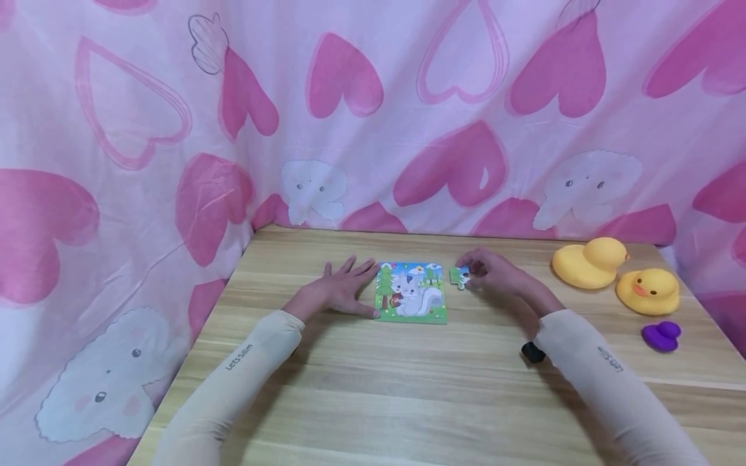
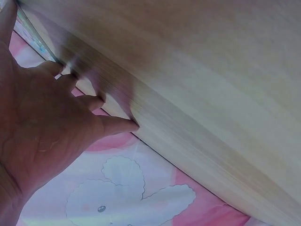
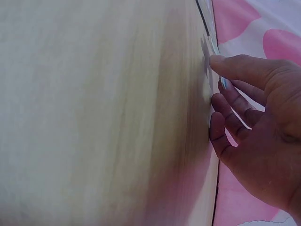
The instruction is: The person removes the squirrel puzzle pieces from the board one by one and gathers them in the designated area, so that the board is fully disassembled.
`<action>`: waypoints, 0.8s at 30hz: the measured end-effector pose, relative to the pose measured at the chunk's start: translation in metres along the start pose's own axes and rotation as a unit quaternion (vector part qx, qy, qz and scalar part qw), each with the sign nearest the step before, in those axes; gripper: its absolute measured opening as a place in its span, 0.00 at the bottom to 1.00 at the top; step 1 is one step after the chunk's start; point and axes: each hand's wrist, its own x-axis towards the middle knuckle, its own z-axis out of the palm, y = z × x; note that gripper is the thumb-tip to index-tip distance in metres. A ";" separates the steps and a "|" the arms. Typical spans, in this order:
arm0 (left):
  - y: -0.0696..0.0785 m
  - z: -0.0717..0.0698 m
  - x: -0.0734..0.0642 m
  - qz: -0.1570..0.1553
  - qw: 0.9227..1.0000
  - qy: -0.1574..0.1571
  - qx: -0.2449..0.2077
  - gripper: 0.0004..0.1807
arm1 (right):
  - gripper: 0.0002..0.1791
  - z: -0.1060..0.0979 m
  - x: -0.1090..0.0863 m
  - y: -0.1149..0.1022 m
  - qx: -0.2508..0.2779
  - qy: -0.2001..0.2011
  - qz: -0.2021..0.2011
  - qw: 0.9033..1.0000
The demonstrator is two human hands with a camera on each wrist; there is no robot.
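Observation:
A square squirrel jigsaw puzzle (image 1: 410,294) lies flat on the wooden table (image 1: 373,388). My left hand (image 1: 350,288) rests at its left side with fingers spread, the thumb and a fingertip touching the puzzle's edge. In the left wrist view the left hand (image 2: 51,113) has its fingertips down on the tabletop. Just right of the puzzle, my right hand (image 1: 492,270) pinches a small puzzle piece (image 1: 459,277), green with white and dark parts. Seen from the right wrist, the right hand (image 3: 263,113) holds the thin piece edge-on between thumb and fingers, close to the table surface.
Two yellow rubber ducks (image 1: 590,264) and a small purple duck (image 1: 662,336) stand at the table's right side. A dark object (image 1: 533,353) shows at the right wrist. Behind the table hangs a pink heart-patterned curtain (image 1: 373,129).

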 end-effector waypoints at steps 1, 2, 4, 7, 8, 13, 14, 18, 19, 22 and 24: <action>0.000 0.000 0.000 0.000 1.000 0.000 0.000 0.64 | 0.23 0.001 0.000 0.001 -0.003 -0.002 -0.001 1.000; -0.001 0.000 0.000 0.001 1.000 -0.001 -0.001 0.64 | 0.23 0.001 0.001 0.002 -0.004 -0.002 -0.003 1.000; -0.001 0.001 0.000 0.002 1.000 -0.001 -0.002 0.64 | 0.23 0.002 0.002 0.003 -0.008 -0.005 -0.004 1.000; -0.001 0.001 0.000 0.003 1.000 0.001 0.002 0.64 | 0.23 0.000 0.002 0.001 -0.019 -0.013 -0.003 1.000; -0.001 0.001 -0.001 0.003 1.000 0.002 0.002 0.64 | 0.24 0.000 0.002 0.000 -0.021 -0.015 0.001 1.000; 0.000 0.001 -0.001 0.006 1.000 0.006 0.002 0.64 | 0.26 -0.006 0.000 -0.008 -0.030 -0.036 0.017 0.999; 0.000 0.001 -0.001 0.005 1.000 0.005 0.002 0.64 | 0.26 -0.006 0.001 -0.010 -0.029 -0.038 0.017 0.999; -0.001 0.002 -0.001 0.002 1.000 0.001 0.004 0.64 | 0.26 -0.002 0.006 -0.017 -0.021 -0.030 0.010 0.999; -0.001 0.002 -0.001 0.001 1.000 0.000 0.004 0.64 | 0.26 -0.001 0.008 -0.020 -0.022 -0.024 0.005 0.999; -0.002 0.002 0.000 0.001 1.000 0.001 0.001 0.64 | 0.26 0.007 0.015 -0.028 -0.020 -0.006 -0.005 1.000; -0.002 0.002 0.001 0.002 1.000 0.002 0.000 0.64 | 0.26 0.012 0.020 -0.034 -0.019 0.001 -0.018 1.000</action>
